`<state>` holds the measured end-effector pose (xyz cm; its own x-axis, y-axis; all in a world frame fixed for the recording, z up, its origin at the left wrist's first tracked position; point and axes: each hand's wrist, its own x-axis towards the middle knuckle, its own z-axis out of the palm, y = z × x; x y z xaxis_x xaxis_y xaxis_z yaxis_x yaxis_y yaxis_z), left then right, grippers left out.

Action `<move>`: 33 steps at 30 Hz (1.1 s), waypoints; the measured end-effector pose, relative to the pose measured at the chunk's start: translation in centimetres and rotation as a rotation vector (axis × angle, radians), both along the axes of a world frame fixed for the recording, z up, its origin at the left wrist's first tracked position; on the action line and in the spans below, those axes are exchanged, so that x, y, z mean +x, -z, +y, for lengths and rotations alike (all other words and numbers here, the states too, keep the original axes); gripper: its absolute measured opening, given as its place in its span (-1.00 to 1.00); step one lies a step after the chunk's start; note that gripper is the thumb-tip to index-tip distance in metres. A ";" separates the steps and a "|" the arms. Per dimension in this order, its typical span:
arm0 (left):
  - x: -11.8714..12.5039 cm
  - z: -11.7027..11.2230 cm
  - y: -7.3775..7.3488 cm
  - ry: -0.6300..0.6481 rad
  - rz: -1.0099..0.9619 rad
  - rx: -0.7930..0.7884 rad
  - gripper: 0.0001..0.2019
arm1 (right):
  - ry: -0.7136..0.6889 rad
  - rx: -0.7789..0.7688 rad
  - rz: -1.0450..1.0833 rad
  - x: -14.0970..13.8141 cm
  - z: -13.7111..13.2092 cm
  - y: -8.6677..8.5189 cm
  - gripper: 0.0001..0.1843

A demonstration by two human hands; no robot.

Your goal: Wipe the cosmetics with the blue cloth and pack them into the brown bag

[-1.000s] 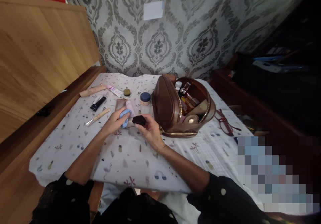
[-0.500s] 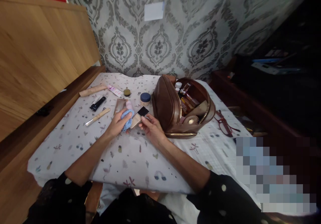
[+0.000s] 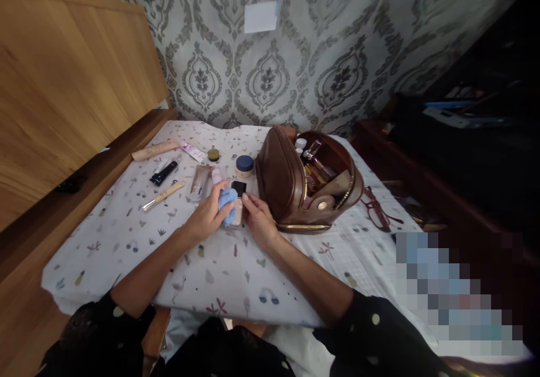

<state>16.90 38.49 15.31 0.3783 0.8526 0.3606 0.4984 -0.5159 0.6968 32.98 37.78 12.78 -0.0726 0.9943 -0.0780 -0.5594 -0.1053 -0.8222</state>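
Note:
My left hand (image 3: pixel 207 211) is closed on a crumpled blue cloth (image 3: pixel 228 201), which presses against the side of a foundation bottle (image 3: pixel 238 211). The bottle has beige contents and a square black cap, and it stands nearly upright over the table. My right hand (image 3: pixel 259 216) grips the bottle from its right side, fingers near the cap. Just beyond my left hand lie a clear tube-like pack (image 3: pixel 199 183) and a small pink bottle (image 3: pixel 216 174). A jar with a dark blue lid (image 3: pixel 244 166) stands behind the foundation bottle.
An open brown makeup bag (image 3: pixel 287 180) full of cosmetics stands right of my hands, with red-framed glasses (image 3: pixel 377 208) beyond it. Leftward lie a beige-gold tube (image 3: pixel 163 196), a black tube (image 3: pixel 164 173), a long beige tube (image 3: pixel 155 150) and a pink-white tube (image 3: pixel 193 151).
The foundation bottle has turned from tilted to nearly upright. My left hand has moved right with the blue cloth, now against the bottle's side.

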 end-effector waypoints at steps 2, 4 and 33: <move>-0.1 0.1 -0.2 -0.059 -0.066 0.000 -0.52 | -0.067 -0.044 0.006 -0.1 -0.3 -0.2 -0.48; -0.2 0.3 -0.3 -0.109 -0.124 0.011 -0.56 | -0.142 -0.090 -0.003 -0.1 -0.5 -0.2 -0.48; -0.4 0.8 -0.6 -0.083 -0.166 0.082 -0.66 | -0.253 -0.123 0.177 0.1 -0.5 -0.6 -0.54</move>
